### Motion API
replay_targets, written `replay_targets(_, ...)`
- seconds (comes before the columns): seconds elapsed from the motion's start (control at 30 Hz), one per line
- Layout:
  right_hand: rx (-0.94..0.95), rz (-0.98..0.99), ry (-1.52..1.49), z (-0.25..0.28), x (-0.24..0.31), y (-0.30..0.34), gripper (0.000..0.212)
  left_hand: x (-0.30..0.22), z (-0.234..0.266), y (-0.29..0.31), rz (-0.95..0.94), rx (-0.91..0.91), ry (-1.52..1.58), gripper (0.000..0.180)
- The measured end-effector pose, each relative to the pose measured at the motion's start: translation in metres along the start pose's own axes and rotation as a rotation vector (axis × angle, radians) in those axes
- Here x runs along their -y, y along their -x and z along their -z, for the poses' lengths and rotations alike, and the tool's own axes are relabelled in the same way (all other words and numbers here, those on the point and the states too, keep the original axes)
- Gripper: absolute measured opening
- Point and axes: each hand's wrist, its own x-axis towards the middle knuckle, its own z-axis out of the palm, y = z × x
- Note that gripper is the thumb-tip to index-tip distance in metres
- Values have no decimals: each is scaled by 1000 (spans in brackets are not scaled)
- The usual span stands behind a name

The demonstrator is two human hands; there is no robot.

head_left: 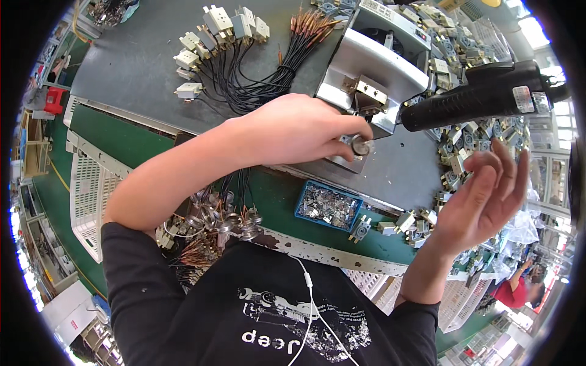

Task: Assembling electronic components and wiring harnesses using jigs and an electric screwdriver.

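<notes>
My left hand (pixel 302 129) reaches across the bench to the front of a metal fixture (pixel 348 85). Its thumb and fingers close on a round, shiny metal piece (pixel 361 146); whether this belongs to the fixture cannot be told. Just beyond, a small block with a pale top (pixel 370 93) is seated in the fixture. My right hand (pixel 485 198) is raised at the right with nothing in it, fingers apart and slightly curled. A black electric screwdriver (pixel 476 100) lies across the space above that hand, its tip toward the fixture.
Black wires (pixel 244 79) with cream plug-like housings lie bundled at the back. Many grey and cream parts (pixel 455 143) are heaped along the right. A blue tray (pixel 329 206) of small metal pieces sits near the front edge. Round metal parts (pixel 223 219) with wires gather by my left elbow.
</notes>
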Motion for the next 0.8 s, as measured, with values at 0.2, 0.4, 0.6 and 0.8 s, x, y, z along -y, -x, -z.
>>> replay_targets(0.2, -113, 223, -112, 3, -10, -35, 64, 18, -15, -15, 156, 244, 18, 32)
replay_targets(0.4, 76, -182, -320, -40, -24, -62, 61, 24, -19, -14, 117, 224, -3, 36)
replay_targets(0.6, -1, 98, -245, -36, -2, -63, 52, 24, -17, -12, 116, 212, -18, 36)
replay_targets(0.8, 94, -155, -422, -44, 19, -69, 36, 26, -20, -10, 37, 211, -67, 37)
